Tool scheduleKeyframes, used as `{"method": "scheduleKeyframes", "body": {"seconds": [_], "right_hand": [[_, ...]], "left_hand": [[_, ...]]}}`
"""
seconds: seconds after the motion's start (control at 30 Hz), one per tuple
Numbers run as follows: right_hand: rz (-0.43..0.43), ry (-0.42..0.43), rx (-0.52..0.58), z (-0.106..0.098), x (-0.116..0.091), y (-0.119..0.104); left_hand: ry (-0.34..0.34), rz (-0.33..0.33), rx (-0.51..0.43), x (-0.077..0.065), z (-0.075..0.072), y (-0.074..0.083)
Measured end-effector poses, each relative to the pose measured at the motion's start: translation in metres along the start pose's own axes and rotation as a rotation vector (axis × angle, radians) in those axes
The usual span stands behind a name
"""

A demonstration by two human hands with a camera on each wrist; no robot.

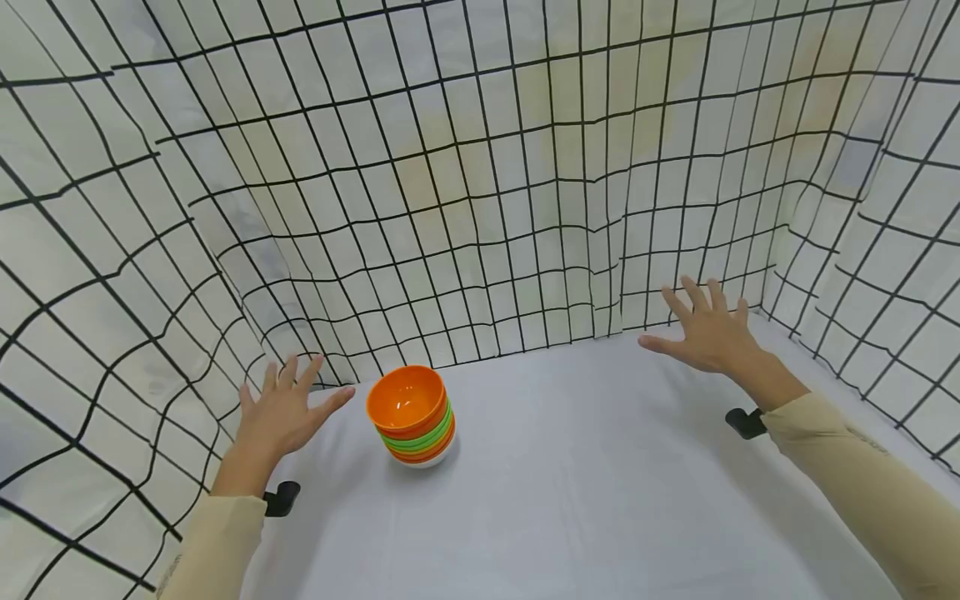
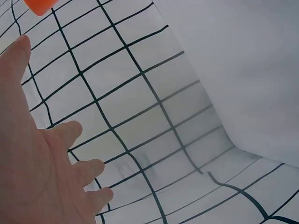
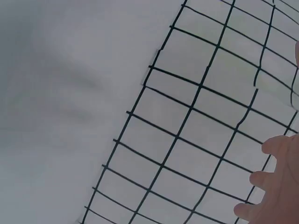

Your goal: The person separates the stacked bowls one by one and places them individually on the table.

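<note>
White tabletop (image 1: 555, 475), black-gridded white curtains (image 1: 517, 183), stacked bowls (image 1: 412, 414)

The table (image 1: 555, 483) lies free between the bowls (image 1: 418, 435) and right hand (image 1: 707, 335). The bowls block the left hand (image 1: 277, 414) inward; walls (image 1: 450, 192) bar back and sides.

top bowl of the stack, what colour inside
Orange; the top bowl shows best in the head view.

A booth; gridded white sheets (image 1: 517, 208) enclose a white tabletop (image 1: 562, 467) on three sides.
</note>
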State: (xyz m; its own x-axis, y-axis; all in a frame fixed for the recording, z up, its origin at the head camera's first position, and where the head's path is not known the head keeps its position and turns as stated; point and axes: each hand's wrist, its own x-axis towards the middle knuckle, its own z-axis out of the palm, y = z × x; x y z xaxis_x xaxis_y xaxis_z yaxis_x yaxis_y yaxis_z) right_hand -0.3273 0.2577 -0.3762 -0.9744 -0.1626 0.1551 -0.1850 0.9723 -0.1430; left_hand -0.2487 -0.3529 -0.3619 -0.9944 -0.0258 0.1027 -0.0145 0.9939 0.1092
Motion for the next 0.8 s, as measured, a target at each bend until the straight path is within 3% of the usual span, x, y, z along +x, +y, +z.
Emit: {"method": "scheduleKeyframes", "body": {"seconds": [0.17, 0.27, 0.37, 0.43, 0.63, 0.8], "right_hand": [[-0.04, -0.004, -0.02, -0.005, -0.014, -0.022], [-0.086, -0.011, 0.063, -0.007, -0.024, -0.037], [-0.149, -0.036, 0.222, -0.006, -0.032, -0.05], [-0.195, -0.063, 0.345, -0.005, -0.036, -0.059], [-0.35, -0.182, 0.699, 0.008, -0.038, -0.088], [-0.433, -0.281, 0.989, 0.026, -0.037, -0.122]], "left_hand": [[0.008, 0.018, -0.02, -0.01, -0.004, 0.005], [0.011, 0.033, -0.053, -0.019, -0.008, 0.012], [-0.004, 0.033, -0.126, -0.028, -0.011, 0.02], [0.023, 0.029, -0.228, -0.033, -0.008, 0.025], [0.257, -0.02, -0.572, -0.028, 0.023, 0.035], [0.316, -0.135, -0.765, -0.024, 0.046, 0.036]]}}
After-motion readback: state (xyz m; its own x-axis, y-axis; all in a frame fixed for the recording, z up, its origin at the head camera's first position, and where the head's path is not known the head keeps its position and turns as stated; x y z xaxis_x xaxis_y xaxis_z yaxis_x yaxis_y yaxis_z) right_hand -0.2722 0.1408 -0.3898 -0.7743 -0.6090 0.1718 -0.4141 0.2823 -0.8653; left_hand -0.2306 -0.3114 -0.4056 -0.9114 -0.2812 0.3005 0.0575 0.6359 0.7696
